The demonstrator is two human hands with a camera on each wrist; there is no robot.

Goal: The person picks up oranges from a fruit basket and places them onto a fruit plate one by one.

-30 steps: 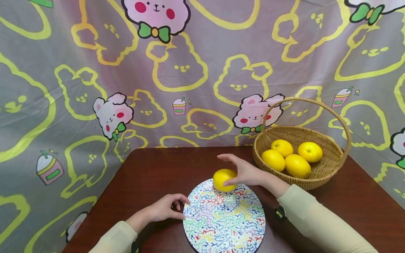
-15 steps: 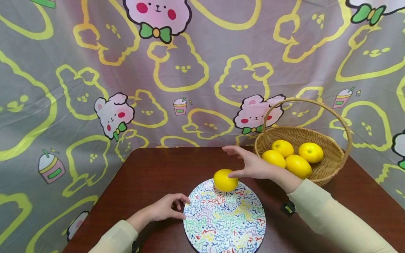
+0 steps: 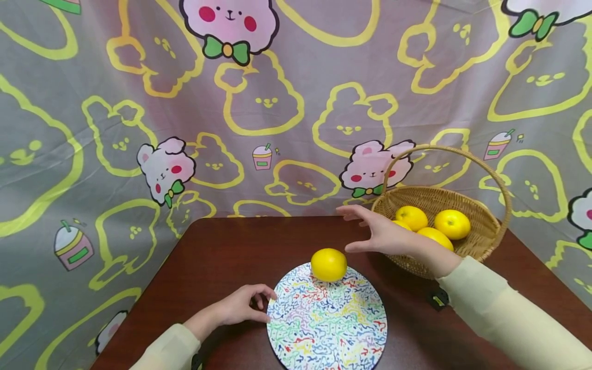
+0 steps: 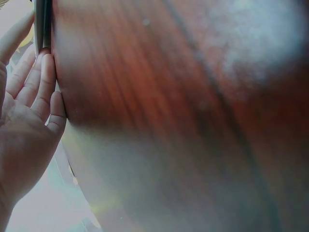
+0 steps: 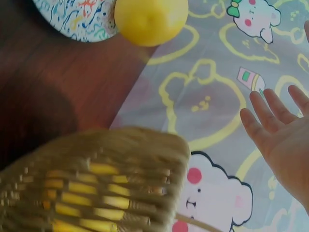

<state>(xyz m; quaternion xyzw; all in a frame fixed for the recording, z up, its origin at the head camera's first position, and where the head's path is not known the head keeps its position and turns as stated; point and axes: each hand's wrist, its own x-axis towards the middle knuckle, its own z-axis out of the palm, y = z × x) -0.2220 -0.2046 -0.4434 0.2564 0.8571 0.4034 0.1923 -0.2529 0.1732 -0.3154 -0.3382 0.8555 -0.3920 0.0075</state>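
**Hand and Fruit Positions at the Table**

Where the patterned cloth backdrop (image 3: 287, 103) hangs behind the scene, a dark brown wooden table (image 3: 231, 257) is set in front of it. At the right rear of the table a woven wicker basket with an arched handle (image 3: 476, 246) is placed, and several yellow round fruits (image 3: 452, 224) are seen inside it. Near the front centre of the table a round flat board with a multicoloured squiggle pattern (image 3: 328, 329) is laid. One yellow round citrus fruit (image 3: 329, 264) is seated on the far edge of this board, free of both hands.

The right hand (image 3: 384, 236) is held in the air between the fruit on the board and the basket, above the table. Its fingers are spread and nearly straight, and nothing is gripped. The hand is near the fruit but apart from it.

The left hand (image 3: 242, 304) is rested on the table at the left rim of the board. Its fingers (image 4: 41, 82) are loosely bent, the tips are laid against the board's edge, and nothing is enclosed.
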